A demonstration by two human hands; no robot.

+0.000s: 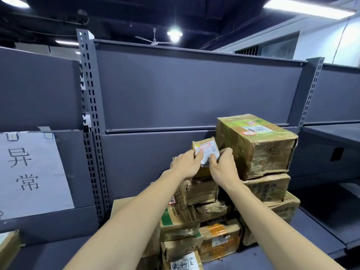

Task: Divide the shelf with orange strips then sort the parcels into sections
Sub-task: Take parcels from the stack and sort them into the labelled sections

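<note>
Mid-sort, judging by the stack. Both hands' fingers [198, 153] pinching a small parcel [206, 151] atop piled parcels [204, 227], beside big box [257, 145]. No orange strips visible; shelf [272, 258] sections undivided.

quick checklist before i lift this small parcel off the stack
1. Grip: left hand and right hand both hold the small parcel, fingers curled over its near edge. Ok.
2. Clearance on the right: the big taped box stands right beside the small parcel; whether they touch, cannot tell.
3. Support below: the stack of boxes under it is crumpled and uneven. Not ok, lift straight up.
4. Orange strips dividing the shelf: none in view. Not ok.
5. Label: a white label faces up on the small parcel, text too small to read. Cannot tell.
</note>
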